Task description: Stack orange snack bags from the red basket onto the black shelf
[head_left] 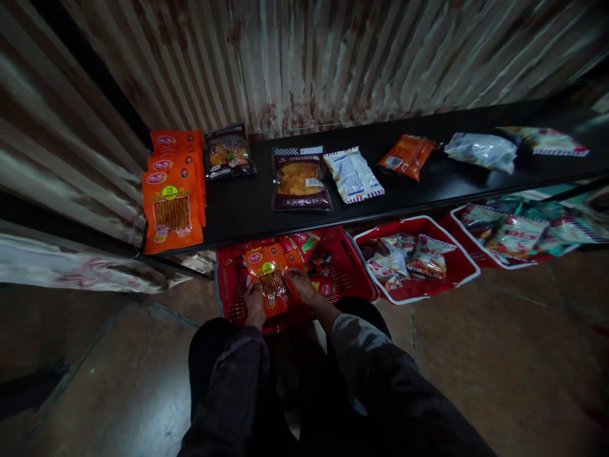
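Both hands are down at the red basket (349, 254) under the black shelf (238, 219): left hand (254, 303) on one edge of an orange snack packet (272, 279), right hand (304, 287) at the other. More packets lie beneath. Up on the shelf, far left, orange packets (174, 212) overlap in a stack; beside them, a dark snack bag (229, 152), then a brown chip bag (301, 184) and a white bag with a striped edge (354, 176). And to the right, two white-rimmed red baskets (428, 289) full of small packs!
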Available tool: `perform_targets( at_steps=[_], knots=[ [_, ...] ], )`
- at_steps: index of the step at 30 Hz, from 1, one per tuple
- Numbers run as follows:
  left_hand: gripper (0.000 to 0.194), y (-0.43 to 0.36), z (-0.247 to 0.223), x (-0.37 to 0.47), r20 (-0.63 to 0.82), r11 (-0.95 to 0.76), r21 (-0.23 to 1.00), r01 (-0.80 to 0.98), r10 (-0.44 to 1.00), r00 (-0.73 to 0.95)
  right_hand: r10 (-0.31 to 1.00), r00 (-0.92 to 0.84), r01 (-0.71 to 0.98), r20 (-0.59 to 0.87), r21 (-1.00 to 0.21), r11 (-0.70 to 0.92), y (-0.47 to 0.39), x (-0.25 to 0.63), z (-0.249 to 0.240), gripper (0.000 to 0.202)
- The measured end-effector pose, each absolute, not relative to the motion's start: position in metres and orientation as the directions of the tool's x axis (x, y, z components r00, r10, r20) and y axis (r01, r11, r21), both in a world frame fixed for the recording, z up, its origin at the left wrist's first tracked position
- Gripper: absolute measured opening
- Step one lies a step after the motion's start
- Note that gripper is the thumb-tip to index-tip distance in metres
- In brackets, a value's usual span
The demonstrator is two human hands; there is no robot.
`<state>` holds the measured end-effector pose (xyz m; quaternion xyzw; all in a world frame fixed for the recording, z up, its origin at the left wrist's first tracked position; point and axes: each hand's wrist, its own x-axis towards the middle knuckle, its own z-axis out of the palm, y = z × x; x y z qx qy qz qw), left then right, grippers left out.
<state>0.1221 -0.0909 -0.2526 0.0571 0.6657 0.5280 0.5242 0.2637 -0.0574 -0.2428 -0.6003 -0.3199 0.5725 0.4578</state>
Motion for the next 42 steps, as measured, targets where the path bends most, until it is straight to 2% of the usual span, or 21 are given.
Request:
perform_targets(
  at_steps=[5,10,15,19,26,32,38,42],
  knots=[
    [0.021,-0.092,-0.256,0.128,-0.677,0.483,0.728,-0.486,0.617,-0.402,0.91,0.146,-0.194,-0.387,-0.914,-0.357,-0.053,0.257,-0.237,0.036],
    [0.025,-0.093,-0.234,0.127,-0.649,0.459,0.746,-0.483,0.662,-0.374,0.916,0.152,-0.208,-0.371,-0.918,-0.337,-0.053,0.261,-0.214,0.041],
    [0.023,-0.096,-0.185,0.117,-0.585,0.409,0.787,-0.462,0.732,-0.349,0.93,0.062,-0.237,-0.361,-0.911,-0.338,-0.056,0.268,-0.168,0.044],
    [0.03,-0.101,-0.13,0.11,-0.511,0.34,0.808,-0.482,0.812,-0.283,0.956,-0.03,-0.243,-0.292,-0.926,-0.29,-0.062,0.269,-0.115,0.043],
    [0.028,-0.103,-0.041,0.096,-0.317,0.121,0.845,-0.521,0.897,-0.307,0.976,-0.12,-0.244,-0.183,-0.947,-0.208,-0.091,0.258,-0.043,0.037],
    [0.028,-0.127,0.002,0.093,-0.251,0.013,0.839,-0.543,0.896,-0.365,0.986,-0.162,-0.332,-0.04,-0.939,-0.093,-0.115,0.247,0.0,0.039],
    [0.018,-0.139,0.037,0.09,-0.218,-0.024,0.863,-0.505,0.884,-0.414,0.996,-0.089,-0.384,-0.014,-0.922,-0.047,-0.118,0.24,0.034,0.039],
    [0.017,-0.141,0.052,0.084,-0.2,-0.028,0.88,-0.475,0.884,-0.423,0.994,-0.105,-0.371,0.011,-0.928,-0.029,-0.119,0.241,0.048,0.037]
  ],
)
